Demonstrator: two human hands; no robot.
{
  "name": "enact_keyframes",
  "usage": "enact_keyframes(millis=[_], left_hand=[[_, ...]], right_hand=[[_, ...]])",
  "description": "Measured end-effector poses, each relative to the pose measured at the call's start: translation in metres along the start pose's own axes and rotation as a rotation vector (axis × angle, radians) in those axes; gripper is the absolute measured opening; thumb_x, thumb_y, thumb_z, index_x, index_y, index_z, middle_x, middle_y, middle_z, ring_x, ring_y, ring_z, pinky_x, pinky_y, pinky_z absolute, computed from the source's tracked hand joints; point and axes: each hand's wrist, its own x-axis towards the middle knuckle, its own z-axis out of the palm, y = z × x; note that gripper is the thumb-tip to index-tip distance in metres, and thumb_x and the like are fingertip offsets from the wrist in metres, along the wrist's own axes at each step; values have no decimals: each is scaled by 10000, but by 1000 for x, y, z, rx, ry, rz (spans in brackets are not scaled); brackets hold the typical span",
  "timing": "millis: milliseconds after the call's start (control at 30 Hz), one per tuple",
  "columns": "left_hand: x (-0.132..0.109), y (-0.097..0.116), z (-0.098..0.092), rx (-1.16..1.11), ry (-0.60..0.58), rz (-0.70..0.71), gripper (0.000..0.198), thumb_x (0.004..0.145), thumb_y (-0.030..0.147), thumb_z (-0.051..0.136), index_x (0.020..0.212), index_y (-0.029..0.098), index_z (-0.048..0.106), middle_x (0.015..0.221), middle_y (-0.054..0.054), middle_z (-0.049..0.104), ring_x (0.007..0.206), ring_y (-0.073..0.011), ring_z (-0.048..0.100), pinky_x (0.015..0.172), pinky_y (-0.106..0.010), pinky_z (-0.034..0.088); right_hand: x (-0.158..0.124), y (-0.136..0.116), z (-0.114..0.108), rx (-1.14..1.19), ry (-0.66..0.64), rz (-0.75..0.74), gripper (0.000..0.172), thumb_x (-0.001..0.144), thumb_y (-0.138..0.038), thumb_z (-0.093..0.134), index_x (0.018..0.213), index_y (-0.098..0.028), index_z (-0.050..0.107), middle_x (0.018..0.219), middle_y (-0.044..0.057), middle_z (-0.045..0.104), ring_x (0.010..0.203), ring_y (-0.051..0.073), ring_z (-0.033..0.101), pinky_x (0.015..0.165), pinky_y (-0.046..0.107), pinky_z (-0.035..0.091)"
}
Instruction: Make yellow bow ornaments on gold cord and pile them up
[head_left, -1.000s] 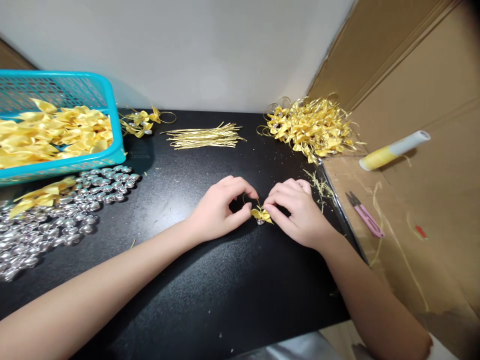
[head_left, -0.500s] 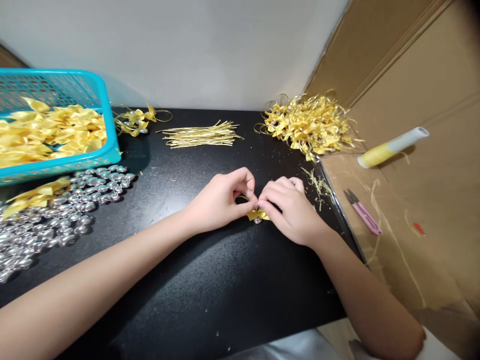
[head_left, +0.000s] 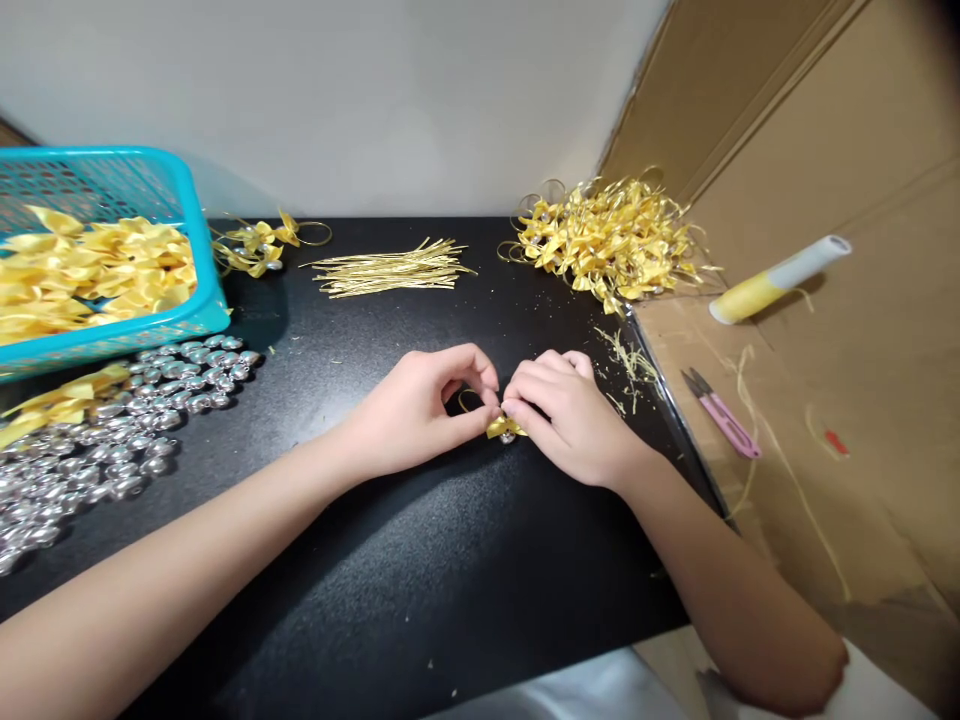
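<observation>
Yellow ribbon ornament [head_left: 495, 429], one, with silver bead [head_left: 508, 437]: at the middle of the table [head_left: 450, 570], between the hands. Probably light, soft, easily creased; bead likely hard and slick. Best hold: the gathered top.
Left hand [head_left: 420, 412]: thumb and forefinger pinching the ornament's top.
Right hand [head_left: 570, 420]: pinching beside them, contact partly hidden.
Table: black, glossy; trimmings [head_left: 631, 358] at right.
Wall [head_left: 337, 100]: pale, far side.
Cardboard [head_left: 817, 330]: brown, right.

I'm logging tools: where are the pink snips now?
In the head view, the pink snips lie at right on the cardboard, just beyond the edge of the black table.
</observation>
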Motion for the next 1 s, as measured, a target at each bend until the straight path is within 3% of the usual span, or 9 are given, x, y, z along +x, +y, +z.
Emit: enact_keyframes(millis=[167, 300, 433, 600, 767, 867, 1000], left_hand=[[-7, 4, 9, 169, 65, -28, 48, 790, 223, 663, 805, 178, 672, 640, 39, 625, 529, -88, 484, 545, -214, 365], [-10, 1, 17, 97, 149, -39, 141, 769, 234, 701, 883, 177, 641, 693, 44, 659, 525, -81, 457, 526, -202, 358], [-11, -1, 22, 45, 155, -46, 256, 770, 212, 712, 982, 185, 571, 754, 50, 714, 538, -80, 433, 543, -197, 366], [-8, 0, 20, 9, 86, -44, 270, 802, 233, 689, 1021, 195, 536, 755, 56, 732, 527, -80, 427, 543, -205, 358], [3, -2, 2, -63, -126, -72, 263, 789, 175, 636, 1028, 197, 528, 843, 27, 745, 547, -85, 477, 541, -215, 372], [12, -5, -7, -156, -154, -115, 211, 799, 186, 605, 980, 189, 496, 882, -8, 746, 575, -91, 508, 550, -217, 393], [20, -5, 0, -210, -182, -128, 272, 767, 217, 661, 948, 189, 459, 765, 8, 711, 551, -82, 449, 527, -207, 365]], right_hand=[[0, -1, 2, 0, -11, -37, 234, 993, -246, 429, 816, -197, 573, 849, 3, 622, 870, 174, 483, 861, 364, 260], [0, -2, 3, 7, -17, -51, 245, 996, -242, 426, 802, -195, 568, 870, 1, 630, 878, 175, 485, 854, 360, 255], [1, -2, 3, 7, -22, -54, 259, 997, -253, 432, 783, -192, 565, 861, 1, 627, 876, 178, 480, 842, 359, 252], [1, 0, 2, 4, 0, -42, 245, 992, -253, 449, 786, -193, 568, 840, -5, 624, 872, 175, 482, 843, 354, 254], [1, 2, -1, -8, 5, -13, 260, 993, -258, 441, 772, -189, 561, 838, 3, 635, 870, 180, 491, 837, 358, 255], [0, 4, -1, -3, 11, 3, 253, 991, -257, 441, 785, -189, 571, 824, 3, 639, 868, 182, 500, 843, 364, 254], [-1, 7, -2, 27, 35, -3, 230, 971, -255, 485, 774, -188, 584, 816, 5, 645, 903, 190, 515, 848, 368, 260]])
